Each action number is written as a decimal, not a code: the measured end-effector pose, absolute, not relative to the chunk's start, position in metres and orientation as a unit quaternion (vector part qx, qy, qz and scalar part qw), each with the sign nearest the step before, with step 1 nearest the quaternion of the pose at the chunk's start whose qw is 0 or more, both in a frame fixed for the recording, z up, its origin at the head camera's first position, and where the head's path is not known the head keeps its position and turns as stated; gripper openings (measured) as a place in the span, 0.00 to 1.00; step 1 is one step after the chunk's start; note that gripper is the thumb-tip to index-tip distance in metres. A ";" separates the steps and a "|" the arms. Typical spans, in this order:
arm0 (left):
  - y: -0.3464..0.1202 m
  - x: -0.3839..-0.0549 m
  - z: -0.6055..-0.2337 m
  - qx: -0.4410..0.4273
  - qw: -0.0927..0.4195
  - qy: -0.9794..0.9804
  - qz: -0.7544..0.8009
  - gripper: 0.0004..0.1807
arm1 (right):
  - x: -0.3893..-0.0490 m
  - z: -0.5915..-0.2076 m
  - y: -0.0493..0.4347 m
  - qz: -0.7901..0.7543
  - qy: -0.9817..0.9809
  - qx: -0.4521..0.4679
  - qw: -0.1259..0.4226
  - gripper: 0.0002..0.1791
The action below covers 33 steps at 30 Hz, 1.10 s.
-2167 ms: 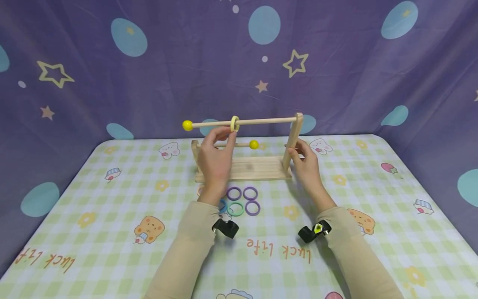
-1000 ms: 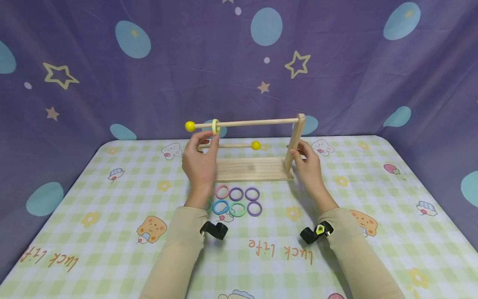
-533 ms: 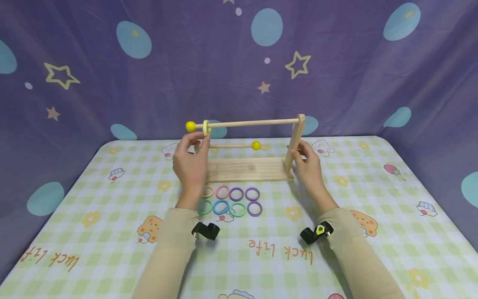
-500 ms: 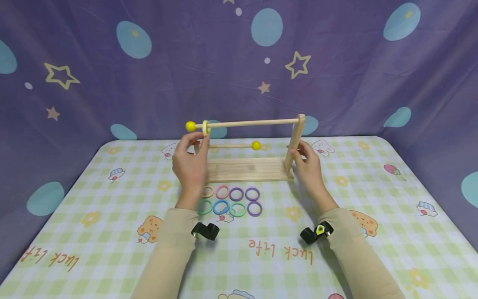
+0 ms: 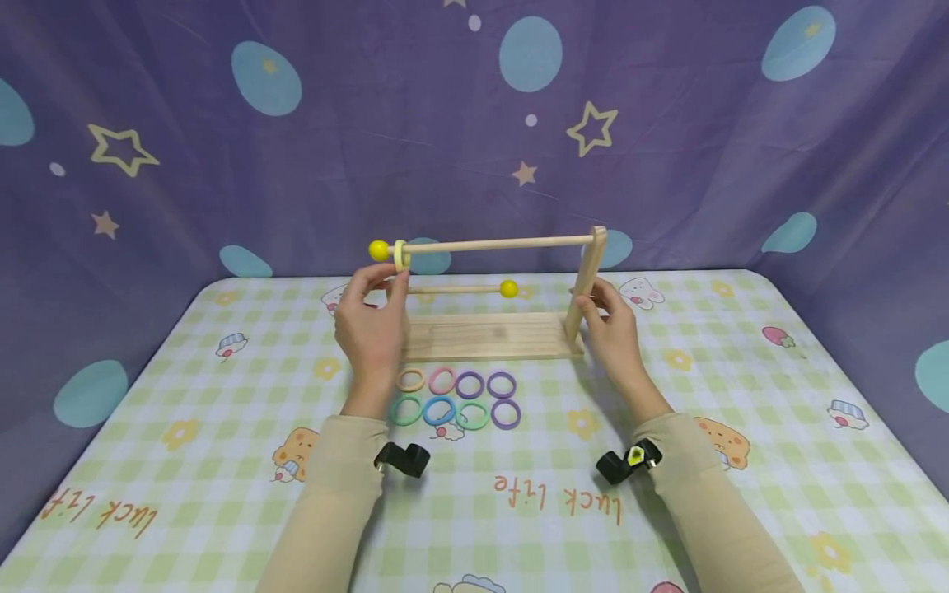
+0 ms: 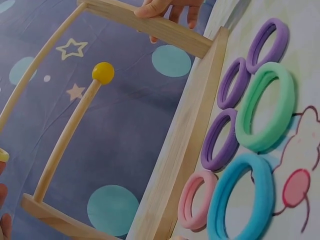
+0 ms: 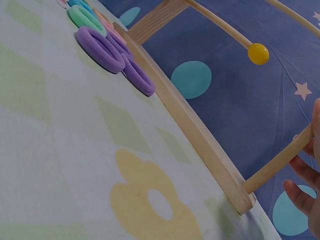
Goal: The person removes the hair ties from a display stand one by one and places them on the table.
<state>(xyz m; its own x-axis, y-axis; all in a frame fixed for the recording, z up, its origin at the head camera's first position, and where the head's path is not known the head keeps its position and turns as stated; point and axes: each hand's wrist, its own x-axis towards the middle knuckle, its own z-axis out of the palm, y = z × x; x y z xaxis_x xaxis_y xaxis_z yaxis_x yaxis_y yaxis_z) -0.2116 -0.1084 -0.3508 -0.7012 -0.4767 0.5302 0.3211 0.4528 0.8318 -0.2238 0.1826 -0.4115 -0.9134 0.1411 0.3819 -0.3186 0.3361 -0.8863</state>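
My left hand (image 5: pixel 372 321) pinches a pale yellow hair tie (image 5: pixel 401 256) between thumb and fingers. The hair tie encircles the upper rod (image 5: pixel 497 244) of a wooden stand, close to the yellow ball (image 5: pixel 379 250) at its left end. With its thumb and fingers, my right hand (image 5: pixel 610 323) grips the tall right post (image 5: pixel 586 276) of the stand. A shorter lower rod (image 5: pixel 460 289) ends in another yellow ball (image 5: pixel 508 288). The wooden base (image 5: pixel 489 336) lies on the table; my left hand hides its left end and most of the short post in the head view.
In front of the base lie several hair ties in two rows: an orange one (image 5: pixel 411 380), a pink one (image 5: pixel 442 380), a blue one (image 6: pixel 241 200), green ones (image 6: pixel 266 107) and purple ones (image 7: pixel 100 49). A checked cloth (image 5: pixel 549 543) covers the table, with a patterned curtain (image 5: pixel 415 140) behind.
My left hand has slid the yellow hair tie leftward along the upper rod, from near its middle to beside the ball. My right hand keeps its grip on the post.
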 end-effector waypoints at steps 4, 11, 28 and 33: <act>-0.110 -0.211 -0.351 0.054 0.384 -0.761 -0.520 0.10 | -0.224 -0.411 0.182 0.575 -0.791 0.055 0.199 0.21; -0.113 -0.211 -0.349 0.057 0.383 -0.762 -0.519 0.11 | -0.223 -0.409 0.184 0.571 -0.795 0.049 0.198 0.22; -0.119 -0.211 -0.347 0.063 0.384 -0.767 -0.511 0.11 | -0.225 -0.410 0.183 0.569 -0.797 0.048 0.197 0.23; -0.121 -0.210 -0.348 0.068 0.386 -0.772 -0.501 0.11 | -0.224 -0.412 0.183 0.575 -0.793 0.051 0.197 0.23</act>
